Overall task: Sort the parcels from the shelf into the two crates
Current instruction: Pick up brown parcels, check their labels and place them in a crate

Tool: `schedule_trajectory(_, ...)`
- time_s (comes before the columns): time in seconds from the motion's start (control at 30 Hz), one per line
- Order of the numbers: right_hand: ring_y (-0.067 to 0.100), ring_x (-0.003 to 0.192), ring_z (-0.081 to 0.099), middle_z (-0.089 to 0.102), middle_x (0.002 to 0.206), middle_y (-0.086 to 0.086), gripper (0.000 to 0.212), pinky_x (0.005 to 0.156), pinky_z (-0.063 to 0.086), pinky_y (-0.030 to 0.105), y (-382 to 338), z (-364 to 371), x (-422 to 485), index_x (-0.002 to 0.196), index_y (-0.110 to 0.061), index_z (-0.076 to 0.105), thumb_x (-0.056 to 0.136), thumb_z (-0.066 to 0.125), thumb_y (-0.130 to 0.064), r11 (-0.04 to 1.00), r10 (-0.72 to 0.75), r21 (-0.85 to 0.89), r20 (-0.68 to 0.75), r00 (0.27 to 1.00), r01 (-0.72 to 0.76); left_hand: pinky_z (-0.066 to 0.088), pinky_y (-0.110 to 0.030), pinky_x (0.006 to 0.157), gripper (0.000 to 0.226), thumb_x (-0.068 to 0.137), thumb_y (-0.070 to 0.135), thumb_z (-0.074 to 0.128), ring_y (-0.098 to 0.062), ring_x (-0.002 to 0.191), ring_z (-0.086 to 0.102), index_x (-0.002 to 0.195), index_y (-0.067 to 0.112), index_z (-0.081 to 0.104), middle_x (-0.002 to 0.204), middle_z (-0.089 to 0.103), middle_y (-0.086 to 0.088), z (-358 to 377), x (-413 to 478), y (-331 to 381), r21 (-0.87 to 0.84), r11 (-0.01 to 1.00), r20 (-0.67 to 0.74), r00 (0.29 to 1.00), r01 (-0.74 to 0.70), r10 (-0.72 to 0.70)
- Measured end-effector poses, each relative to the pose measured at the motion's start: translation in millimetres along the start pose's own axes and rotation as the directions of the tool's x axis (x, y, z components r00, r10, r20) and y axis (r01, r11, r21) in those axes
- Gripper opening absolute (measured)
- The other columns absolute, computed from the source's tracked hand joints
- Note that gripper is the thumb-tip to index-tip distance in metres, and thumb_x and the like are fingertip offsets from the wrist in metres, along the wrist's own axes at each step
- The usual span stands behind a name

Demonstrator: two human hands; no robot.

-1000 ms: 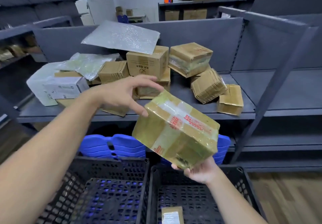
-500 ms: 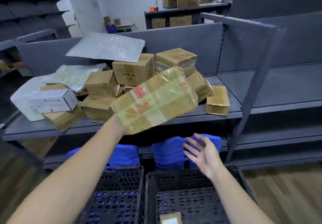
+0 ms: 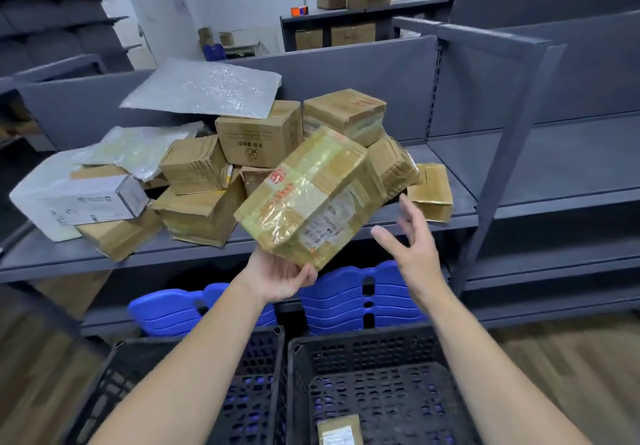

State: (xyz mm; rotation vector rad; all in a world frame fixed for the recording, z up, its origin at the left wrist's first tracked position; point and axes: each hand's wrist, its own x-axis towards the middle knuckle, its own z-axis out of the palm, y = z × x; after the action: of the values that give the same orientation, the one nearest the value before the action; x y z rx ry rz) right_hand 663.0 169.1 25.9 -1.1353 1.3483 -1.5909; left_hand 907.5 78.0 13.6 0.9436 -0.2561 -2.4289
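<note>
Your left hand (image 3: 280, 278) grips a rectangular cardboard box (image 3: 304, 195) from beneath at its lower corner. The thumb is curled up over the edge, and the fingers behind the box are hidden. The box is wrapped in glossy, wrinkled clear tape with red print and has a white paper label on the face towards you. It is held tilted in the air, in front of the grey metal shelf (image 3: 450, 153).

Your right hand (image 3: 412, 247) is at 4 o'clock from the box and apart from it, with the fingers spread and blurred.

At 6 o'clock are two black plastic lattice crates, the left crate (image 3: 258, 358) and the right crate (image 3: 363, 346). A small labelled parcel (image 3: 341, 430) lies flat on the floor of the right crate.

On the shelf, from 9 to 12 o'clock, are a pile of brown cartons (image 3: 258, 139), a white box (image 3: 79, 198) and a silver bubble mailer (image 3: 204, 88).

Against half a second ago, the box has turned to show its label, and your right hand has risen beside it.
</note>
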Motion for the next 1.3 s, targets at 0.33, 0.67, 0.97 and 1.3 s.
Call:
schedule_trajectory(0.33,0.002,0.119,0.059,0.054,0.138,-0.011,0.080,0.083,0.054,0.016,-22.9,-3.1,24.7,0.148,-0.038,0.042,0.079,0.083,-0.040,0.993,0.018,-0.114,0.279,0.960,0.014,0.047,-0.024,0.053,0.075,0.094,0.081,0.036,-0.014,0.062,0.062,0.122,0.022,0.071,0.095,0.073,-0.005,1.6,-25.5,26.0,0.465,0.820,-0.176,0.872,-0.335,0.456)
schedule_trajectory(0.67,0.029,0.120,0.067,0.065,0.136,0.004,0.099,0.098,0.057,0.056,57.5,38.2,-28.2,0.141,-0.036,0.045,0.057,0.087,-0.069,0.912,0.283,0.241,0.212,0.935,-0.331,0.052,-0.049,0.103,0.045,0.103,0.058,0.048,-0.025,0.122,0.068,0.137,0.031,0.060,0.128,0.074,-0.004,47.6,-29.9,27.9,0.532,0.544,0.074,0.676,-0.649,0.733)
schedule_trajectory(0.97,0.015,0.124,0.064,0.067,0.132,-0.008,0.062,0.105,0.053,0.041,20.7,20.2,3.0,0.148,-0.027,0.051,0.093,0.067,-0.051,0.959,0.110,0.278,-0.188,0.976,-0.055,0.060,-0.052,0.082,0.054,0.075,0.041,0.081,-0.029,0.102,0.068,0.110,0.013,0.053,0.112,0.068,-0.007,19.9,-17.7,11.2,0.587,0.509,0.145,0.700,-0.630,0.699)
schedule_trajectory(1.3,0.013,0.133,0.059,0.067,0.138,-0.009,0.072,0.115,0.046,0.048,-15.3,11.1,59.6,0.141,-0.024,0.063,0.087,0.065,-0.070,1.000,-0.003,-0.001,-0.051,0.999,0.003,0.060,-0.046,0.086,0.061,0.063,0.032,0.087,-0.031,0.116,0.066,0.102,0.016,0.043,0.139,0.052,-0.025,-18.6,-16.8,-17.3,0.718,0.447,0.208,0.776,-0.534,0.595)
